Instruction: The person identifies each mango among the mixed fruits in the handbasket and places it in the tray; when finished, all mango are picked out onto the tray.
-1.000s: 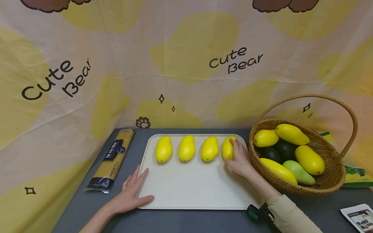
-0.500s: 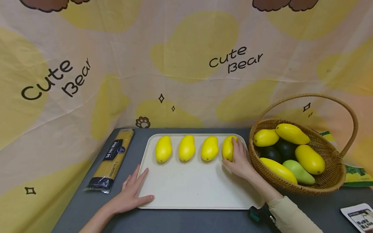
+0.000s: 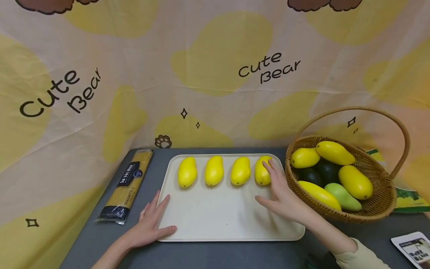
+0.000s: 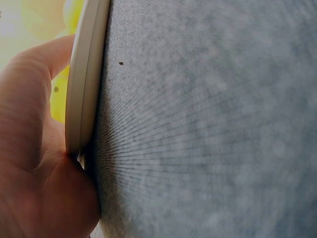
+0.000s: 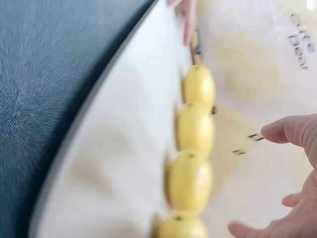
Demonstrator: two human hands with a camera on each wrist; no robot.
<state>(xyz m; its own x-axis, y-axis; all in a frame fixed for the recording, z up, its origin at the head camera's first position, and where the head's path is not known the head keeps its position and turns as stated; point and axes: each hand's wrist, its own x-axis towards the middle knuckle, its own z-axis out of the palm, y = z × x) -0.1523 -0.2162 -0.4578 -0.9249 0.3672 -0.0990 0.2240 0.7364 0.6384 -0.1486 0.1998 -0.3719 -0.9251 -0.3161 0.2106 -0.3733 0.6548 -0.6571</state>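
Several yellow mangoes stand in a row along the far side of a white tray (image 3: 208,213) in the head view. The rightmost mango (image 3: 261,172) is nearest my right hand (image 3: 285,196). That hand hovers over the tray's right part with fingers and thumb spread, holding nothing; its fingertips overlap this mango in the head view. The right wrist view shows the thumb (image 5: 282,130) apart from the fingers. My left hand (image 3: 151,226) rests at the tray's left edge, fingers spread. In the left wrist view its thumb (image 4: 52,57) lies over the tray rim (image 4: 85,79).
A wicker basket (image 3: 379,203) with yellow fruit, a green pear (image 3: 342,196) and dark fruit stands right of the tray. A spaghetti pack (image 3: 125,186) lies on the left. A white card-like item (image 3: 411,248) is at the right front, a green-yellow bag (image 3: 410,200) behind the basket.
My right hand has let go of the rightmost mango and drawn back toward the near right, its fingers opening. The mango stays in the row. The left hand has not moved.
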